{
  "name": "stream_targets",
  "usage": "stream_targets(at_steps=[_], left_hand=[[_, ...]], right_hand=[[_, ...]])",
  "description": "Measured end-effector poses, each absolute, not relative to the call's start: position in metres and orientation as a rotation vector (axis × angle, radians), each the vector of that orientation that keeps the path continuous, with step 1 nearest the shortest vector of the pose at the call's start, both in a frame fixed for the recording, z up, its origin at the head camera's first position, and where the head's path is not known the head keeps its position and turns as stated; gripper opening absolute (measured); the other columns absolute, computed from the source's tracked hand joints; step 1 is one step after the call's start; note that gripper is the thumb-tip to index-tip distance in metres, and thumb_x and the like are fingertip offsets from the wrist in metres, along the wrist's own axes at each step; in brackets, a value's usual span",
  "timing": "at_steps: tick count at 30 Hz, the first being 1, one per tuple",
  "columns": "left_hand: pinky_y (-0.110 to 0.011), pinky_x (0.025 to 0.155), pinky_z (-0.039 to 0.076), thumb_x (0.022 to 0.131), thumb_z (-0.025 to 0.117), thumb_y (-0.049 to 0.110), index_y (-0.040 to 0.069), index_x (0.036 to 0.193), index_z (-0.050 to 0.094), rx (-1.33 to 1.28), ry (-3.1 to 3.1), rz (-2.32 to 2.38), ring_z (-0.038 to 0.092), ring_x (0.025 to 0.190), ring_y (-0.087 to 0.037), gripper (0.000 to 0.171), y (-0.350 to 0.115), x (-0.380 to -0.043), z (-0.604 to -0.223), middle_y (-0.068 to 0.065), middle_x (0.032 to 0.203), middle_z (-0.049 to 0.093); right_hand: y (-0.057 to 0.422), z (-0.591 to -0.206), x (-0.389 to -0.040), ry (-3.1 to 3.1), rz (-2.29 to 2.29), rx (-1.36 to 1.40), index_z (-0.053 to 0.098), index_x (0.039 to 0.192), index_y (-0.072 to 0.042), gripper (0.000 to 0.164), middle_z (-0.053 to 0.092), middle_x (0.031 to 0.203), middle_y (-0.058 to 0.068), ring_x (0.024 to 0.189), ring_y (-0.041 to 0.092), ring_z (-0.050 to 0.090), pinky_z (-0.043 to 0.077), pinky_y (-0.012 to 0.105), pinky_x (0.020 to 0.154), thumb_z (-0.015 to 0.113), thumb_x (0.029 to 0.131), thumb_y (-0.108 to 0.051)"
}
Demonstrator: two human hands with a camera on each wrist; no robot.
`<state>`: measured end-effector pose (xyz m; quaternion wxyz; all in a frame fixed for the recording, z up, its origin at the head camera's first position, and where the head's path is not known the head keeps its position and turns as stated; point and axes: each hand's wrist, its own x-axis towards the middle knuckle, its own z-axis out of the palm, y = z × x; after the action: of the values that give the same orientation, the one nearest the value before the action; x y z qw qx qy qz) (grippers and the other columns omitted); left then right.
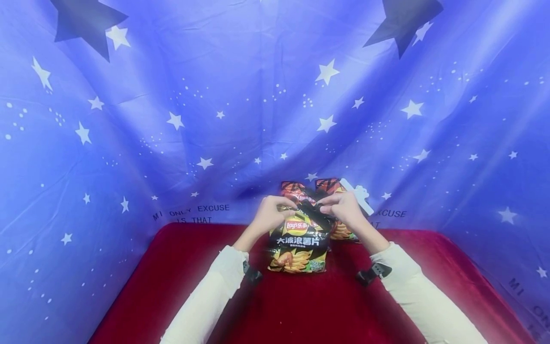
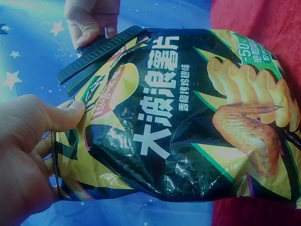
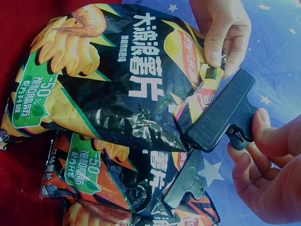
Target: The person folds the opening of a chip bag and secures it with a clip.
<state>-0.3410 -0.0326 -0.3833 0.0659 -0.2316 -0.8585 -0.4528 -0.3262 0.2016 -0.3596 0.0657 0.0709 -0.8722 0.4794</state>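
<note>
A black and yellow potato chip bag (image 1: 298, 248) stands upright in front of me, its top folded over. My left hand (image 1: 270, 214) pinches the folded top at the left corner, thumb on the front face in the left wrist view. My right hand (image 1: 345, 209) pinches the handles of a black bag clip (image 3: 223, 110) between thumb and fingers. In the left wrist view the clip's two long jaws stand apart, at the right part of the bag's top edge.
Just behind are two more chip bags. An orange and black bag (image 3: 117, 174) carries a dark clip (image 3: 183, 183); the other bag (image 1: 328, 184) has a white clip (image 1: 358, 196). All stand on a red cloth-covered table (image 1: 301, 310) before a blue starry curtain (image 1: 258, 95).
</note>
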Motion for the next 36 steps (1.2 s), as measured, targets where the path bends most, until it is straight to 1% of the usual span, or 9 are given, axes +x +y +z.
stream_targets(at_steps=[4, 10, 17, 22, 26, 30, 32, 34, 36], left_hand=[[-0.034, 0.087, 0.057, 0.087, 0.077, 0.009, 0.012, 0.105, 0.079, -0.703, -2.588, -1.359, 0.071, 0.093, -0.017, 0.018, -0.033, -0.342, -0.384, -0.007, 0.115, 0.077], [-0.037, 0.091, 0.057, 0.087, 0.078, 0.009, 0.012, 0.105, 0.079, -0.71, -2.579, -1.355, 0.071, 0.097, -0.019, 0.018, -0.033, -0.343, -0.385, -0.007, 0.115, 0.077], [-0.031, 0.082, 0.056, 0.087, 0.078, 0.008, 0.012, 0.105, 0.079, -0.714, -2.583, -1.353, 0.067, 0.082, -0.013, 0.018, -0.034, -0.342, -0.385, -0.008, 0.114, 0.077], [-0.03, 0.081, 0.055, 0.086, 0.078, 0.007, 0.011, 0.105, 0.079, -0.713, -2.575, -1.359, 0.067, 0.084, -0.013, 0.019, -0.034, -0.341, -0.384, -0.008, 0.112, 0.078], [-0.029, 0.08, 0.055, 0.086, 0.079, 0.007, 0.011, 0.105, 0.079, -0.709, -2.573, -1.36, 0.067, 0.084, -0.012, 0.02, -0.033, -0.342, -0.384, -0.008, 0.111, 0.078], [-0.028, 0.078, 0.054, 0.086, 0.079, 0.008, 0.011, 0.106, 0.079, -0.709, -2.574, -1.373, 0.062, 0.075, -0.01, 0.02, -0.033, -0.342, -0.384, -0.007, 0.111, 0.078], [-0.029, 0.079, 0.054, 0.086, 0.079, 0.008, 0.01, 0.107, 0.079, -0.71, -2.574, -1.372, 0.06, 0.074, -0.009, 0.021, -0.033, -0.342, -0.384, -0.007, 0.112, 0.078], [-0.031, 0.081, 0.054, 0.086, 0.079, 0.008, 0.01, 0.106, 0.078, -0.715, -2.569, -1.366, 0.061, 0.076, -0.011, 0.021, -0.034, -0.342, -0.384, -0.006, 0.112, 0.078], [-0.034, 0.086, 0.055, 0.085, 0.08, 0.007, 0.009, 0.106, 0.078, -0.715, -2.561, -1.364, 0.066, 0.085, -0.014, 0.021, -0.034, -0.342, -0.384, -0.006, 0.111, 0.078]], right_hand=[[0.2, -0.358, -0.326, -2.642, 1.449, 0.199, 0.073, 0.111, 0.008, 0.029, 0.069, 0.115, 0.031, 0.084, 0.016, 0.071, 0.061, 0.024, 0.073, 0.076, 0.082, 0.003], [0.198, -0.359, -0.326, -2.647, 1.441, 0.204, 0.073, 0.111, 0.008, 0.029, 0.069, 0.115, 0.03, 0.089, 0.02, 0.07, 0.061, 0.024, 0.074, 0.076, 0.082, 0.003], [0.196, -0.359, -0.327, -2.672, 1.437, 0.192, 0.074, 0.111, 0.007, 0.03, 0.074, 0.108, 0.026, 0.08, 0.014, 0.07, 0.06, 0.024, 0.071, 0.077, 0.082, 0.002], [0.192, -0.359, -0.326, -2.655, 1.449, 0.206, 0.074, 0.109, 0.008, 0.029, 0.074, 0.106, 0.027, 0.08, 0.015, 0.069, 0.06, 0.025, 0.072, 0.077, 0.081, 0.004], [0.189, -0.361, -0.325, -2.642, 1.447, 0.21, 0.074, 0.107, 0.009, 0.027, 0.075, 0.102, 0.026, 0.081, 0.016, 0.068, 0.058, 0.023, 0.071, 0.077, 0.08, 0.005], [0.188, -0.36, -0.325, -2.643, 1.442, 0.196, 0.074, 0.107, 0.009, 0.027, 0.076, 0.101, 0.026, 0.079, 0.016, 0.068, 0.056, 0.022, 0.069, 0.077, 0.08, 0.004], [0.188, -0.36, -0.325, -2.648, 1.443, 0.19, 0.074, 0.107, 0.008, 0.027, 0.075, 0.102, 0.026, 0.079, 0.016, 0.068, 0.056, 0.023, 0.069, 0.077, 0.081, 0.004], [0.188, -0.36, -0.325, -2.648, 1.452, 0.189, 0.074, 0.108, 0.009, 0.027, 0.075, 0.103, 0.026, 0.077, 0.014, 0.068, 0.056, 0.022, 0.068, 0.077, 0.081, 0.004], [0.188, -0.361, -0.326, -2.646, 1.461, 0.187, 0.074, 0.108, 0.009, 0.027, 0.075, 0.103, 0.026, 0.076, 0.012, 0.068, 0.057, 0.023, 0.069, 0.077, 0.081, 0.004]])
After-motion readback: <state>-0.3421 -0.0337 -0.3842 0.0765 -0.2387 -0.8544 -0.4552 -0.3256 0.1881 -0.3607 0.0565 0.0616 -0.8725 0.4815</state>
